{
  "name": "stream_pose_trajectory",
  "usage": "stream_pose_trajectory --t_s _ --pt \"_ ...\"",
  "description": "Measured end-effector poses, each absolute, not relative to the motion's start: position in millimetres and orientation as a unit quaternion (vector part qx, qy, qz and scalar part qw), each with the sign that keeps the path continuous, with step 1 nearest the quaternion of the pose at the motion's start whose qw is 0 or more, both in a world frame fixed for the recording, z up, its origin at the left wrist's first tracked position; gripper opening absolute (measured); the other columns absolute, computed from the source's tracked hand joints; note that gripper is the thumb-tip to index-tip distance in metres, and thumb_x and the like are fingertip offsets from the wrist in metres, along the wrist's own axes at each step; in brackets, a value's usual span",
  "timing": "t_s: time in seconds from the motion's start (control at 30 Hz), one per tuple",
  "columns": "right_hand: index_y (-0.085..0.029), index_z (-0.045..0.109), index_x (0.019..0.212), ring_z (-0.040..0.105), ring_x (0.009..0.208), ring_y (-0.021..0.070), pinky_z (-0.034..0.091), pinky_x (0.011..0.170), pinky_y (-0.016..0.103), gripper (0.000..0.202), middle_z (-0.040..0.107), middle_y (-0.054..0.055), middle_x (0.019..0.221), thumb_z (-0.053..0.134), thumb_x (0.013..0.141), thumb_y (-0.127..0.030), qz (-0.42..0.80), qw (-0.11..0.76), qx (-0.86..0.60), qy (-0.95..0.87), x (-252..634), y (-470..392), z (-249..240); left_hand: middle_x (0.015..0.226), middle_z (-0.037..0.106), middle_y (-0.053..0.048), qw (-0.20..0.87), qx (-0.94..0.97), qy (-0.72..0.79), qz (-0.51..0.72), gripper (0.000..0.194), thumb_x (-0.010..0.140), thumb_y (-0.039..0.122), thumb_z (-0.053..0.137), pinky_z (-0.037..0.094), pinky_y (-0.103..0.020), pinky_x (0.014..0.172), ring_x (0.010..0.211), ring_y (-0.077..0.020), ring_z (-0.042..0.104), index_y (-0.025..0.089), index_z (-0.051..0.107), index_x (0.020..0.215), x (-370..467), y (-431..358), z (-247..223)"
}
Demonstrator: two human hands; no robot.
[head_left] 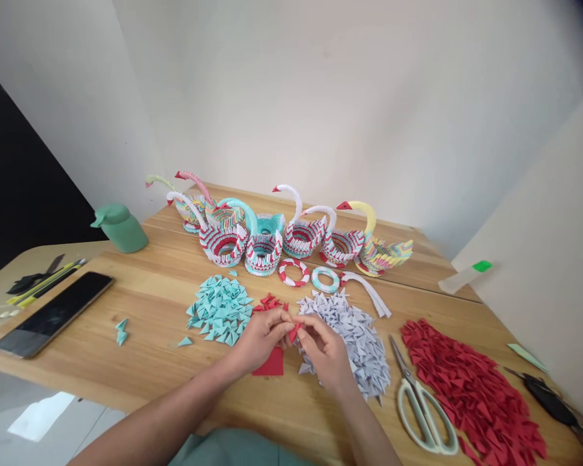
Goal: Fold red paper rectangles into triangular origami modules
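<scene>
Between my two hands is a small folded red paper piece [295,332], pinched at its edges by the fingertips. My left hand [268,333] is closed on its left side, and my right hand [324,346] grips it from the right. Under the hands lies a stack of red paper [271,364], partly covered. Just behind them is a little heap of red folded triangles [271,302]. A pile of turquoise folded triangles [221,309] spreads to the left, and pale lilac triangles [357,336] lie beside and beneath my right hand.
Several paper swans [262,249] stand along the back, with a red-white ring [294,264], a turquoise-white ring [315,279] and a white curved neck [369,292] before them. Scissors [420,404] and a large red pile [471,388] lie right; a phone [56,312] and green pitcher [122,230] left.
</scene>
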State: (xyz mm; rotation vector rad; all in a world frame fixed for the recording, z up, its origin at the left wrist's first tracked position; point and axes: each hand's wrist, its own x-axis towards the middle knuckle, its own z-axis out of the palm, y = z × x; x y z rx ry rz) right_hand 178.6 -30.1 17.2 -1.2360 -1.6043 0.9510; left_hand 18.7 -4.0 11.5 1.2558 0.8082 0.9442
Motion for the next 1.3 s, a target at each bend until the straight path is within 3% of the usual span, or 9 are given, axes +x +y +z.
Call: stream_pose_trajectory --t_s 0.23,0.63,1.3 --pt "-0.021 0.065 0.103 0.059 0.069 0.0149 0.048 0.064 0.024 0.020 0.061 0.002 0.078 0.053 0.089 -0.028 0.359 0.456 -0.509 -0.636 177.7 -29.2 15.2 0.065 0.064 0.001 0.697 0.461 0.312 0.452 0.036 0.068 0.040 0.078 0.043 -0.022 0.057 0.058 -0.0105 0.058 0.014 0.057 0.083 21.3 0.0 11.4" --pt "-0.020 0.064 0.098 0.057 0.066 0.0154 0.047 0.062 0.026 0.020 0.063 0.002 0.074 0.054 0.087 -0.034 0.464 0.446 -0.491 -0.588 178.4 -29.2 19.7 0.066 0.064 0.001 0.722 0.424 0.286 0.467 0.032 0.072 0.035 0.077 0.042 -0.022 0.058 0.056 -0.0098 0.057 0.015 0.059 0.088 16.9 0.3 9.4" --pt "-0.018 0.064 0.094 0.058 0.066 0.0164 0.047 0.062 0.027 0.022 0.066 0.003 0.072 0.059 0.086 -0.038 0.468 0.455 -0.483 -0.583 176.5 -28.2 19.7 0.066 0.061 0.002 0.751 0.388 0.283 0.453 0.035 0.067 0.037 0.080 0.039 -0.020 0.056 0.054 -0.0075 0.054 0.014 0.059 0.083 17.0 -0.6 11.0"
